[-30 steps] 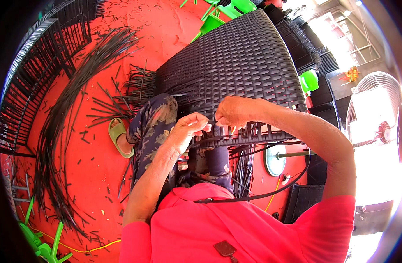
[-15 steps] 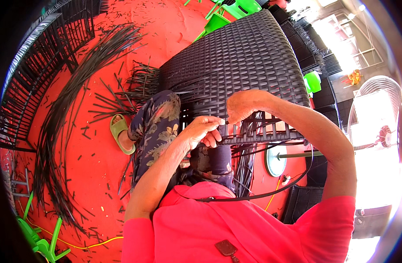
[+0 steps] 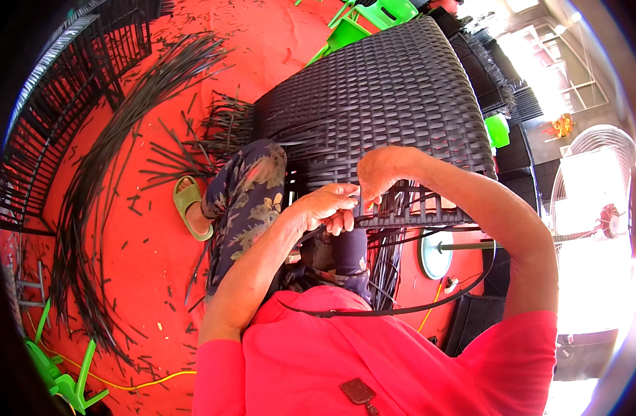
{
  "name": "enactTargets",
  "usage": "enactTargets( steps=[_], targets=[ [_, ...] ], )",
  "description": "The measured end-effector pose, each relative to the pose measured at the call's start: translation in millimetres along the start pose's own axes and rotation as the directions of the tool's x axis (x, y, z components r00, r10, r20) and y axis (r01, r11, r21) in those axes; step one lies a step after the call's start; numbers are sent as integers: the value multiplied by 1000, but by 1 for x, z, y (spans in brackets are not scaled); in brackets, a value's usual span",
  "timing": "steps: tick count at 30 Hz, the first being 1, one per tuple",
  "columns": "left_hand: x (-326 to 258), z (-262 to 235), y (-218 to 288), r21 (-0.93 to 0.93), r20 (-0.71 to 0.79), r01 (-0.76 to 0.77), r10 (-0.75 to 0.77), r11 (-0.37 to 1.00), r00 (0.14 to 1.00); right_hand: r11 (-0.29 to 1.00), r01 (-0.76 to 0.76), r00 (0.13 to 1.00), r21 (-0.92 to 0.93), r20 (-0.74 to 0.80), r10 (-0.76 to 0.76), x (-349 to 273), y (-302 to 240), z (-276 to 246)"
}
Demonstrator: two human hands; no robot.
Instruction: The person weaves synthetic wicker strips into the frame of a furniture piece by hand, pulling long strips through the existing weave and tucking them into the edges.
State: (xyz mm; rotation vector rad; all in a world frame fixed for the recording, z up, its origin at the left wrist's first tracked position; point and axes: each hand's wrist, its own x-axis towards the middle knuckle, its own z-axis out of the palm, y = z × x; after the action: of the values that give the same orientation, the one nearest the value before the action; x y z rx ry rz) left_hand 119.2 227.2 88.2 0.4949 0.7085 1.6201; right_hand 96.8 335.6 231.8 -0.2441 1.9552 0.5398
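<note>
A dark woven plastic rattan panel (image 3: 373, 90) leans over my lap, its near edge left as an open lattice (image 3: 429, 206). At that edge my left hand (image 3: 328, 206) has its thumb and forefinger pinched on a black strip, the other fingers curled below. Bent over from the right, my right hand (image 3: 382, 172) pinches at the same spot, its fingertips pointing down and partly hidden behind the hand. The two hands almost touch. A long loose black strip (image 3: 401, 310) loops from the panel's right side across my red shirt.
Bundles of black strips (image 3: 89, 201) and scraps lie on the red floor (image 3: 152, 277) to the left. A black slatted frame (image 3: 62, 104) stands at far left. Green plastic chairs (image 3: 384, 14) are behind the panel. At right are a large fan (image 3: 602, 208) and a round disc (image 3: 436, 254).
Both hands stay at the same place on the lattice edge. My left fingers have closed in a little toward the right hand, and the view has shifted slightly.
</note>
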Motion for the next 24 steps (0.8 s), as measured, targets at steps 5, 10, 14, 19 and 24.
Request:
enactTargets(
  steps=[5, 10, 14, 19, 24],
  targets=[
    [-4, 0, -1, 129, -219, -26, 54, 991, 974, 976, -73, 995, 204, -59, 87, -16, 4, -5],
    [-22, -9, -3, 303, -436, -22, 159, 953, 886, 974, -26, 967, 226, -241, 82, -25, -9, -5],
    [-32, -25, -21, 375, -521, 44, 171, 926, 837, 997, 82, 925, 2, -372, -76, -12, -12, -11],
    [-37, -23, -29, 14, -437, -338, 310, 941, 844, 811, 50, 999, 584, -42, -32, 9, -21, -5],
    [-33, -18, -28, -195, -443, -225, 119, 955, 889, 679, 16, 995, 734, 58, -87, 21, 2, 4]
  ],
)
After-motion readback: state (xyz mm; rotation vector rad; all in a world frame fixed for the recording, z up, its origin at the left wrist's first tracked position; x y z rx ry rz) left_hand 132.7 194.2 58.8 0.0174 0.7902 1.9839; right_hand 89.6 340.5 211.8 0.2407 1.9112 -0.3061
